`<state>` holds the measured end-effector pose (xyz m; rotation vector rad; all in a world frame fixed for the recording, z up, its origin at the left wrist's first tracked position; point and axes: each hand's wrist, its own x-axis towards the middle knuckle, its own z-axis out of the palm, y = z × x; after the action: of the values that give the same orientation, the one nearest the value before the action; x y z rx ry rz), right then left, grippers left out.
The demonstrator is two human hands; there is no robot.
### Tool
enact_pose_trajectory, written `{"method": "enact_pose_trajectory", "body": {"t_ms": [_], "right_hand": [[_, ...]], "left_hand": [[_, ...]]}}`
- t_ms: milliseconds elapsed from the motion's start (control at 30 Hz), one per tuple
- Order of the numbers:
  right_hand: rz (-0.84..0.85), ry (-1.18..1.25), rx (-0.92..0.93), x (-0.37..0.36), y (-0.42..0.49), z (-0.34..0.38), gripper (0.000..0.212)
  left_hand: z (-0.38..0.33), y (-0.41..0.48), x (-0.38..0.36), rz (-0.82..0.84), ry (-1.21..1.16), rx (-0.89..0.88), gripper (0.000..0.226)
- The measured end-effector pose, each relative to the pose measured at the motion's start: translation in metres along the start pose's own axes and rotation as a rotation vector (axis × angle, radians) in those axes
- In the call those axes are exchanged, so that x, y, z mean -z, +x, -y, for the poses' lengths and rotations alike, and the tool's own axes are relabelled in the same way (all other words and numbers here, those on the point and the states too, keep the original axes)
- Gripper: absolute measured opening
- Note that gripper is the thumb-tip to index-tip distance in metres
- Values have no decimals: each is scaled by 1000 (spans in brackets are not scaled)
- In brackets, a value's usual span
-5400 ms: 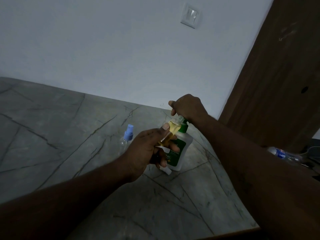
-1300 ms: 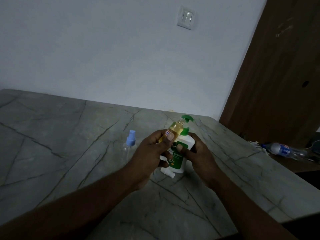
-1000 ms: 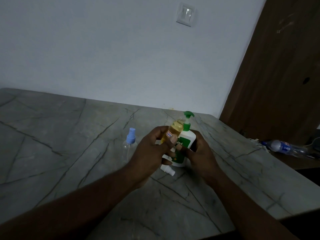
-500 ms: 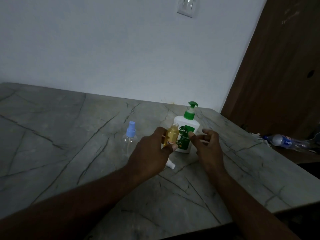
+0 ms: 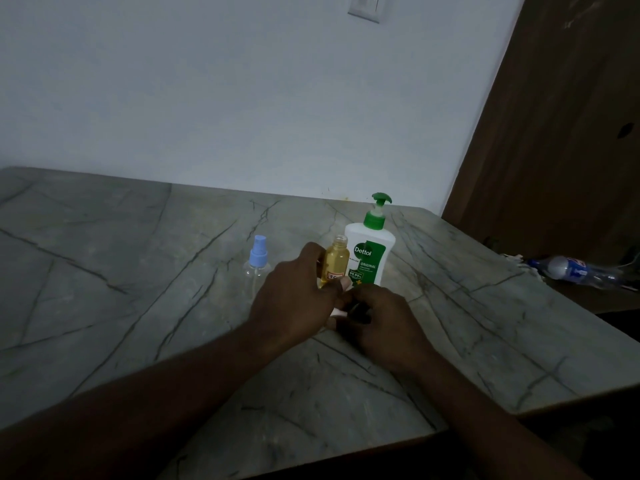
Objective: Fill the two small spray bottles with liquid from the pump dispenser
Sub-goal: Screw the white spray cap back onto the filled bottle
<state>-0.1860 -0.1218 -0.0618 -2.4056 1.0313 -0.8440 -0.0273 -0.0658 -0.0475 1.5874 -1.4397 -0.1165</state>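
We get a single wide-angle view from the person's head, facing forward and down over the tabletop (image 5: 104, 271) toward the wall (image 5: 207, 98); the left hand (image 5: 294, 296) and right hand (image 5: 381, 317) sit close to us, mid-frame.

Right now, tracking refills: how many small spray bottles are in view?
2: the amber-filled bottle in the left hand, beside the dispenser; the clear blue-capped bottle standing left of it.

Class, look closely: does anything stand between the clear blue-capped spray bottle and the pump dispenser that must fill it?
Yes. The left hand, gripping the uncapped yellow-filled bottle, sits between the blue-capped bottle and the pump dispenser. The blue-capped bottle's spray top also covers its neck.
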Motion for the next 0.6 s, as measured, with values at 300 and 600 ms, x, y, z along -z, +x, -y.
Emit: {"method": "enact_pose_trajectory", "body": {"t_ms": [300,600], "right_hand": [[-343,505,-253,13,3,-19,12],[-415,1029,-101,48,4,-3,18]], "left_hand": [[-2,-1,0,7,46,-34,38],[5,-2,-3,127,95,38,37]]}}
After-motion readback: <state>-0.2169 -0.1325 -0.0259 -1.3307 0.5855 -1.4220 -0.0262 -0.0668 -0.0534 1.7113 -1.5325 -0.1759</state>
